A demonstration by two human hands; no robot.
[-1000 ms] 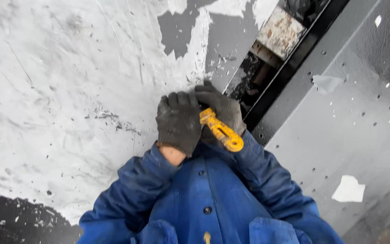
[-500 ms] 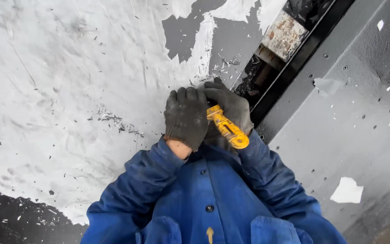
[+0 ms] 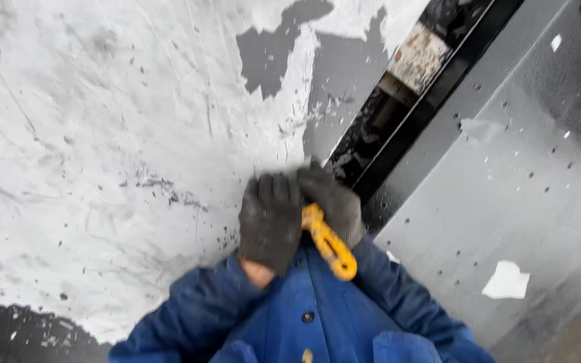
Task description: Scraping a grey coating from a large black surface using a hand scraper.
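Near the lower middle of the frame, the right hand in a dark glove (image 3: 336, 205) is gripping a yellow plastic tool handle (image 3: 329, 242). The left hand in a dark glove (image 3: 270, 222) is lying closed just beside it, touching it, over the white-painted grey surface (image 3: 102, 168).

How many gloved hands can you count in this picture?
2: the left hand lies over the yellow tool handle; the right hand grips it, beside the left, against the white-coated surface.

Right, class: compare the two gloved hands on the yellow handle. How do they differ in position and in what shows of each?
The left hand lies on top, its whole back showing; the right hand sits beneath and beside it, partly covered. A bare wrist shows below the left hand; the right hand's wrist is hidden. The yellow handle sticks out beside the right hand, not the left. Both wear dark gloves and blue sleeves.
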